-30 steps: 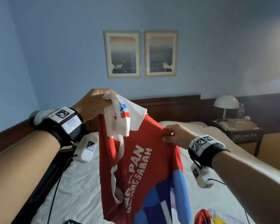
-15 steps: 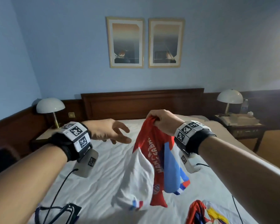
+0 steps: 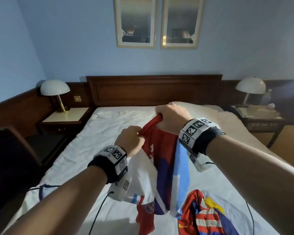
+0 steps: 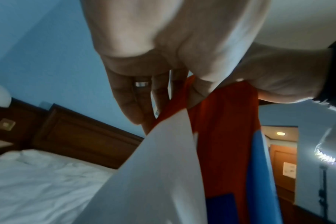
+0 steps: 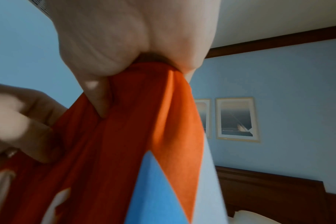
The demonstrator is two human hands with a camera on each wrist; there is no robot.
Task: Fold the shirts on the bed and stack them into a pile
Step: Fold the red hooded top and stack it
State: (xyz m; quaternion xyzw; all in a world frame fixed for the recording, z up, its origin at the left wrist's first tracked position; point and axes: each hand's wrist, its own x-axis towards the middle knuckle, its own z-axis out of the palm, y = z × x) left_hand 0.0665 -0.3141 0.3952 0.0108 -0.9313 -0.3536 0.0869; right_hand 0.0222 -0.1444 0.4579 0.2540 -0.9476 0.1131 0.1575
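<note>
Red jersey held up, bunched.
It hangs mid-frame over the bed, white and blue panels showing; a crumpled striped shirt lies at lower right.

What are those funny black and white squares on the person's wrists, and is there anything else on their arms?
Each bare forearm wears a black wristband topped by a white block printed with black-and-white square code markers; the right one matches. A small whitish camera box hangs under each wrist, trailing a thin black cable. The left hand has a silvery ring. No sleeves show.
</note>
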